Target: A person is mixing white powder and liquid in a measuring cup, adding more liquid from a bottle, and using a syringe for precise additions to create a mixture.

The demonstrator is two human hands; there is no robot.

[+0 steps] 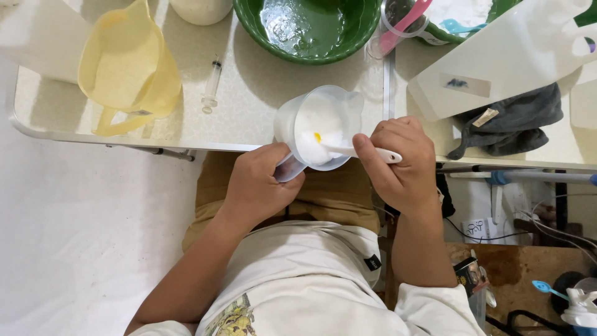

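Observation:
My left hand (261, 183) grips the handle of a clear plastic measuring cup (314, 121), held tilted at the table's front edge. Inside the cup lies white powder with a small yellow spot. My right hand (401, 163) holds a white plastic spoon (357, 151) whose tip reaches into the powder. Both hands are over my lap, just in front of the table (249, 118).
A yellow plastic jug (127, 68) lies at the left, a syringe (212, 84) beside it. A green bowl (308, 31) with liquid stands behind the cup. A white cutting board (504, 56) and a dark cloth (510, 121) sit at the right. A clear cup with a pink utensil (401, 25) stands behind.

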